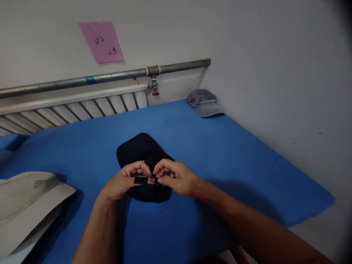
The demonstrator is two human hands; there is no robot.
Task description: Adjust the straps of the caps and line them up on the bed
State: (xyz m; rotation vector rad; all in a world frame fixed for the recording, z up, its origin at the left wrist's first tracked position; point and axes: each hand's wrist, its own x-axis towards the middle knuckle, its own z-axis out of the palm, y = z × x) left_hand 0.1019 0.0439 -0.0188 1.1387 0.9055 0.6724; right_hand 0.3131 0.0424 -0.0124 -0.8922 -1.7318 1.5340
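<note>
A dark navy cap (pixel 139 146) lies on the blue table top (pixel 176 234), its brim pointing away to the upper left. My left hand (pixel 119 181) is closed on the cap's back strap (pixel 140 180), with the thumb along it. From the other side my right hand (pixel 178 178) pinches the strap close to a small metallic buckle (pixel 151 180). The fingertips of both hands nearly meet above the buckle. My hands cover part of the cap's opening and inside.
White caps (pixel 30 205) sit at the lower left. A grey cap (pixel 205 102) rests in the far corner by the wall. Behind the table run a radiator (pixel 104 106) and a metal pipe (pixel 118 76) with a valve (pixel 154 86). A pink note (pixel 101 42) hangs on the wall.
</note>
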